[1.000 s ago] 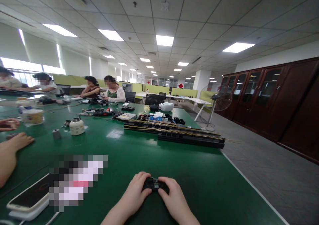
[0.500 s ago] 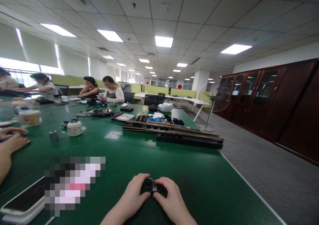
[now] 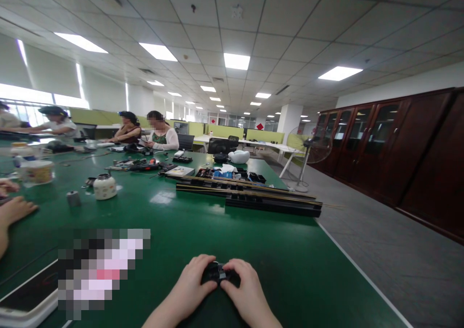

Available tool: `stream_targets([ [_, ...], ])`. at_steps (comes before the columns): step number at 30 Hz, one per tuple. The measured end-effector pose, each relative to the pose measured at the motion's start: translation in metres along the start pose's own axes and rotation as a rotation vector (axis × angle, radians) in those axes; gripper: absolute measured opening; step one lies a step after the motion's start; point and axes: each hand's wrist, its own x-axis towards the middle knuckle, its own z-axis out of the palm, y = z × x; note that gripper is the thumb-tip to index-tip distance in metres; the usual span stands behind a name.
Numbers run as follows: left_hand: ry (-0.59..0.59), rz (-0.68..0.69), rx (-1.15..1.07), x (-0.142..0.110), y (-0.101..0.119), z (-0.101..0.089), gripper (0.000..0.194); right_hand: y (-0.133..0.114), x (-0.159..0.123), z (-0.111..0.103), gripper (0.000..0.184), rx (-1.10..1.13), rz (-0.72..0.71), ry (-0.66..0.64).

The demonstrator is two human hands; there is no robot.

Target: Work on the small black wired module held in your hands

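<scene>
Close to the table's near side, a small black device (image 3: 216,273) with a pale grey metallic part at its middle is held between my two hands. My left hand (image 3: 192,282) grips its left side, thumb at the near edge and fingers at the far edge. On the other side my right hand (image 3: 247,285) has its thumb and fingertips closed in on the grey part. The fingers cover much of the device, so its exact kind does not show. Both hands stay just over the green table (image 3: 308,279).
A phone (image 3: 31,287) lies at left beside a blurred-out patch. Beyond are a grey cylinder (image 3: 73,198), a white jar (image 3: 105,186) and a plastic tub (image 3: 36,172). Black rails (image 3: 271,205) with thin brass rods stretch across ahead. Another person's hand (image 3: 18,211) rests at far left.
My right thumb and fingertips have shifted left, nearer my left hand and over the device's middle. The whole view has slid slightly, with table items moving left. The neighbour's hands have moved a little.
</scene>
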Motion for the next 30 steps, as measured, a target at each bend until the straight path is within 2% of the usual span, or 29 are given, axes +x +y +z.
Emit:
stream_targets([
  [4,-0.004,-0.030,-0.020,0.0002,-0.0012,0.0006,0.056,-0.0001,-0.0003,0.0013,0.020,-0.028,0.012,-0.001],
  [11,-0.001,0.002,-0.012,-0.0010,-0.0008,-0.0009,0.043,0.0004,0.0002,0.0010,0.019,-0.045,0.017,-0.009],
  [21,0.002,-0.003,0.001,-0.0018,0.0003,-0.0014,0.049,0.0051,0.0011,0.0031,0.019,-0.032,0.007,0.005],
  [30,-0.005,0.005,-0.010,-0.0012,0.0007,-0.0018,0.043,0.0091,0.0010,0.0045,0.019,-0.003,-0.009,0.024],
])
